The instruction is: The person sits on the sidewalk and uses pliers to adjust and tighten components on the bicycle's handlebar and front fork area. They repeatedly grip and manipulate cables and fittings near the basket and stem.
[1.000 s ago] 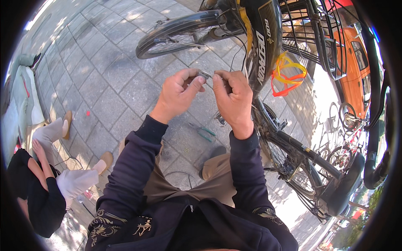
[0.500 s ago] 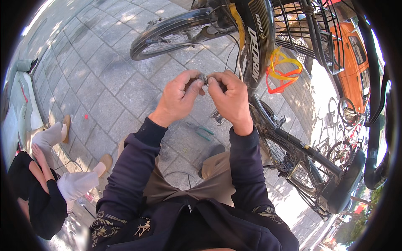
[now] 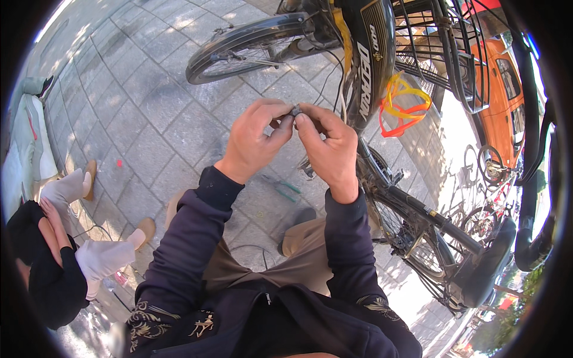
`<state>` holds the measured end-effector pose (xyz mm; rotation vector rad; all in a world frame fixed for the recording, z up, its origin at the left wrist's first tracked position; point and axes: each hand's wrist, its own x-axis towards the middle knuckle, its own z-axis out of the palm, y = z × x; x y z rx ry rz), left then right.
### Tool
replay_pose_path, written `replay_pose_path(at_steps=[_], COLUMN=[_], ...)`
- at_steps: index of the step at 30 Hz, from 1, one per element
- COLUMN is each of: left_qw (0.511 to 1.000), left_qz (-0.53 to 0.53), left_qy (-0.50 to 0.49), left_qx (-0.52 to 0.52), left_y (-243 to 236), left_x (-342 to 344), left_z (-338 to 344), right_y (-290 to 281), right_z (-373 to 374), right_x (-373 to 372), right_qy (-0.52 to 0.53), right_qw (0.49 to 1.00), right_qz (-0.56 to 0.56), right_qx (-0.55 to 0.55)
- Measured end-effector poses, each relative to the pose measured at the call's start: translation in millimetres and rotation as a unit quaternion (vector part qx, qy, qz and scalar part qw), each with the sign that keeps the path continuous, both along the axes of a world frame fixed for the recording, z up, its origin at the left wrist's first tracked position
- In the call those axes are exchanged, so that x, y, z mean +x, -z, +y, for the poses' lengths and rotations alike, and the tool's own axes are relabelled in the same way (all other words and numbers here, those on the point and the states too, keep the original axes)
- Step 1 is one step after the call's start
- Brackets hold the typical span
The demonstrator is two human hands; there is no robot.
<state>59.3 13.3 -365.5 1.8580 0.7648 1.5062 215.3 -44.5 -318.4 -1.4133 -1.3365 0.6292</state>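
My left hand (image 3: 255, 141) and my right hand (image 3: 330, 147) meet in front of me, over the paving. Between their fingertips is a small dark grey part (image 3: 295, 111), pinched from both sides and too small to name. The fingers partly cover it. Just beyond and to the right stands a black bicycle (image 3: 376, 65), its thick frame tube close to my right hand. Thin cables (image 3: 344, 89) hang beside that tube. Below my hands, a pair of pliers with green handles (image 3: 286, 190) lies on the ground.
A yellow and orange bottle cage (image 3: 403, 110) sits on the bicycle frame, near a black wire basket (image 3: 444, 53). The front wheel (image 3: 248, 48) extends to the left. A seated person (image 3: 51, 262) is at my left. An orange vehicle (image 3: 501, 101) stands at the far right.
Both hands have shifted slightly, and the fingertips have turned the small part a little between them. The pinch continues on both sides.
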Motion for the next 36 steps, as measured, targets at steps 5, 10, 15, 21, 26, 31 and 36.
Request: replay_pose_path(at_steps=[5, 10, 15, 21, 26, 31, 36], left_qw=[0.993, 0.987, 0.987, 0.996, 0.925, 0.917, 0.934], left_qz=[0.014, 0.043, 0.05, -0.052, -0.144, -0.174, -0.135], left_qy=[-0.056, -0.061, -0.037, 0.065, 0.163, 0.152, 0.148], left_qx=[0.099, 0.14, 0.148, -0.012, -0.311, -0.325, -0.296], left_y=[-1.1, -3.1, -2.7, -4.2, -7.0, -9.8, -6.4], left_x=[1.4, -0.5, -0.8, 3.6, 1.2, 3.2, 3.6], left_z=[1.1, -0.3, -0.5, -6.5, -6.1, -3.0, -4.2], right_y=[-3.8, -11.1, -9.7, -7.6, -1.4, 3.3, 7.8], right_z=[-3.7, -7.3, -5.4, -3.6, -2.3, 0.4, 1.6], right_x=[1.7, 9.3, 14.5, 15.6, 16.8, 13.7, 7.6], right_qy=[-0.001, -0.021, -0.017, 0.003, 0.0, 0.007, 0.016], right_qw=[0.991, 0.974, 0.947, 0.939, 0.945, 0.942, 0.938], right_qz=[0.108, 0.18, 0.272, 0.292, 0.274, 0.281, 0.297], right_qx=[-0.077, -0.136, -0.17, -0.182, -0.179, -0.18, -0.175])
